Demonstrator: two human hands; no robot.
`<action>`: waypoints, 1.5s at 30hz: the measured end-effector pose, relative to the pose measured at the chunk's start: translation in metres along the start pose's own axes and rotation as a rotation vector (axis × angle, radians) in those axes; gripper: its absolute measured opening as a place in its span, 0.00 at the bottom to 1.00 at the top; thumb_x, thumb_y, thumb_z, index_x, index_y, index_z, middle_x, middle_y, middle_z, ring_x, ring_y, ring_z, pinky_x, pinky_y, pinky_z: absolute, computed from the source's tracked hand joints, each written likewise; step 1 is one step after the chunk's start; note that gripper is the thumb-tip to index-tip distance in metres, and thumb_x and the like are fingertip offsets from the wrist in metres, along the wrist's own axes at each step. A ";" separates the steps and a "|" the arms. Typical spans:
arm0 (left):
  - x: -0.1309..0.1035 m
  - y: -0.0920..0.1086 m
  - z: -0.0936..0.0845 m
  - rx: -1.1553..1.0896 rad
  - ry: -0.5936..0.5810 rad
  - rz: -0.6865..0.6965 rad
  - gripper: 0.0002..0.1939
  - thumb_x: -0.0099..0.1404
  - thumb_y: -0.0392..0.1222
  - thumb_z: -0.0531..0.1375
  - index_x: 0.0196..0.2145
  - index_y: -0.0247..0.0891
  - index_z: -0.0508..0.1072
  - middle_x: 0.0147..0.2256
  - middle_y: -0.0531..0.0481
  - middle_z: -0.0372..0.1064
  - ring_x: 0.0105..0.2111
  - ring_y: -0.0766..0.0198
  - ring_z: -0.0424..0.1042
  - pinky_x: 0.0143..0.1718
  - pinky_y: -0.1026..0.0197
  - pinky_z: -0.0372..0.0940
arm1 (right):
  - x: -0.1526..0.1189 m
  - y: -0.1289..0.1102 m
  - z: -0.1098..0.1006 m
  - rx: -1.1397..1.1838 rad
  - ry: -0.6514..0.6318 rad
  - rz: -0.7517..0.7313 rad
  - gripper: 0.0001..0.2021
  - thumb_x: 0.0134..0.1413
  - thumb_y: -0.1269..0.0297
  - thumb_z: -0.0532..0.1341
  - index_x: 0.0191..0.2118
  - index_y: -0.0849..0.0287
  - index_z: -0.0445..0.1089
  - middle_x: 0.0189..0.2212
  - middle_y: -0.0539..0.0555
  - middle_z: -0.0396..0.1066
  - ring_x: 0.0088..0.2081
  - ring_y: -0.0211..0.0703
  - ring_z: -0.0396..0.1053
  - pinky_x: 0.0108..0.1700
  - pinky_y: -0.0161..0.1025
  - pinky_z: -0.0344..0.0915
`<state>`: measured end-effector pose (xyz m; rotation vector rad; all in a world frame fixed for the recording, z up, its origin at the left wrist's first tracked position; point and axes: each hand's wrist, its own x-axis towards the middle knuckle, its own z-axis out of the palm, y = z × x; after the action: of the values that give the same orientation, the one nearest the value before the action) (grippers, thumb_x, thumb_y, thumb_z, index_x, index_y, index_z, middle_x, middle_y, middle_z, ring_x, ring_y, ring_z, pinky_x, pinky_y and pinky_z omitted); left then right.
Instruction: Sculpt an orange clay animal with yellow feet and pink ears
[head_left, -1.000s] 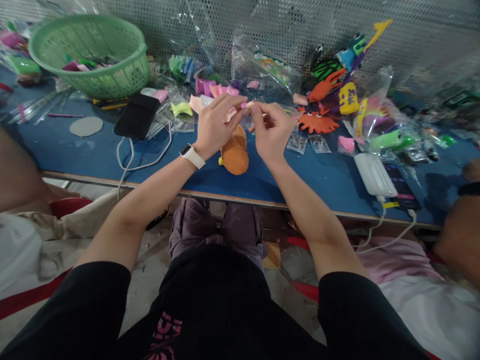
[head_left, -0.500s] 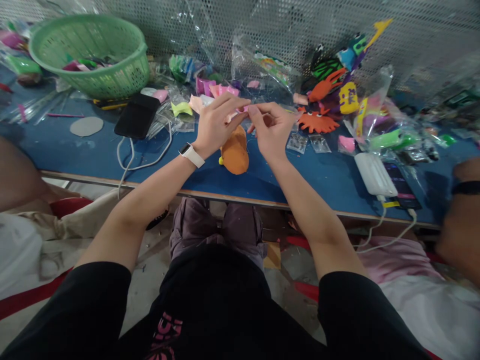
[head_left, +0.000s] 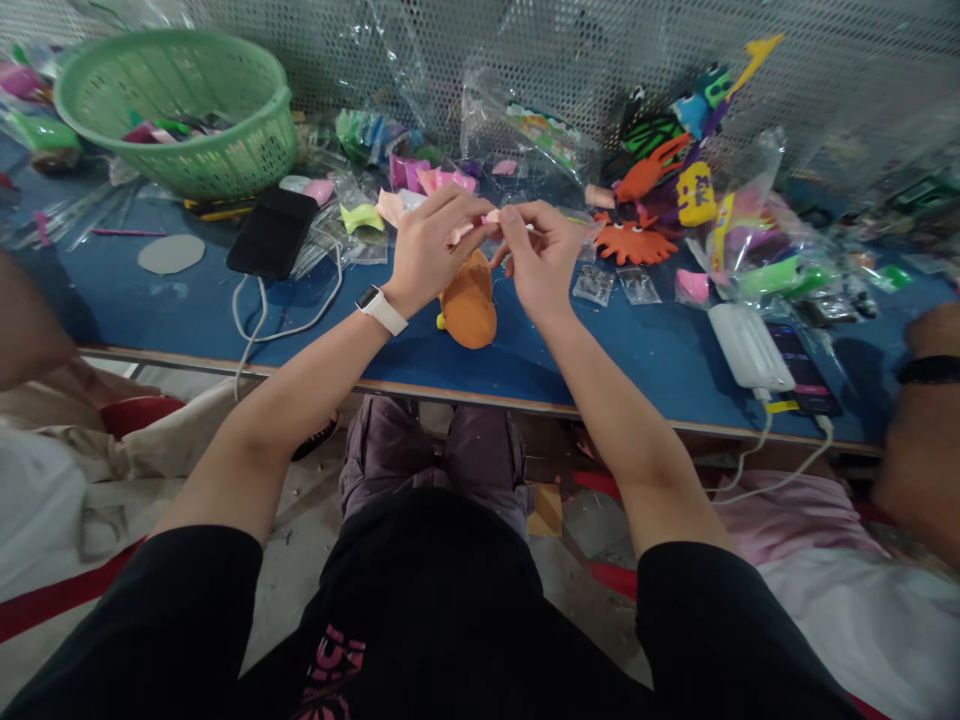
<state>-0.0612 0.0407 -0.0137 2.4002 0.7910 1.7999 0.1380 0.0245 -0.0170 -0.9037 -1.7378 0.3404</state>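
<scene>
My left hand and my right hand meet above the blue table, fingertips almost touching. Between them is a small pink piece, pinched by the fingers of both hands. Something whitish shows under the left fingers, too small to make out. Just below the hands an orange rounded figure lies on the table, with a small yellow knob at its left side; its upper end is partly hidden by my left hand.
A green basket stands at the back left, near a black phone with a white cable. An orange crab figure, bagged clay and a white power bank lie right. People's arms show at both sides.
The right fingers have shifted slightly and the pink piece shows more between the fingertips. The orange figure stays in place.
</scene>
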 end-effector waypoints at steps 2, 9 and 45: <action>0.001 0.000 0.000 0.004 0.010 0.000 0.30 0.81 0.77 0.59 0.51 0.49 0.82 0.45 0.46 0.83 0.45 0.57 0.78 0.48 0.49 0.74 | -0.002 -0.004 -0.005 -0.036 0.012 -0.030 0.39 0.77 0.19 0.47 0.65 0.39 0.81 0.53 0.58 0.86 0.47 0.56 0.90 0.45 0.51 0.91; 0.005 0.007 -0.004 -0.059 0.009 -0.064 0.30 0.79 0.77 0.62 0.54 0.49 0.83 0.49 0.46 0.84 0.50 0.54 0.81 0.55 0.46 0.78 | -0.004 -0.015 -0.017 -0.085 -0.002 -0.094 0.35 0.79 0.23 0.51 0.64 0.38 0.83 0.62 0.58 0.82 0.53 0.57 0.89 0.47 0.51 0.91; 0.007 0.020 0.000 -0.523 -0.114 -0.526 0.30 0.76 0.73 0.70 0.39 0.41 0.81 0.24 0.56 0.64 0.18 0.71 0.66 0.19 0.68 0.63 | 0.001 -0.007 -0.028 -0.186 -0.039 -0.141 0.26 0.77 0.29 0.63 0.61 0.38 0.86 0.60 0.59 0.82 0.60 0.65 0.84 0.54 0.62 0.90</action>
<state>-0.0523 0.0259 -0.0007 1.7410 0.7328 1.4222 0.1606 0.0144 -0.0021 -0.9055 -1.8803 0.1047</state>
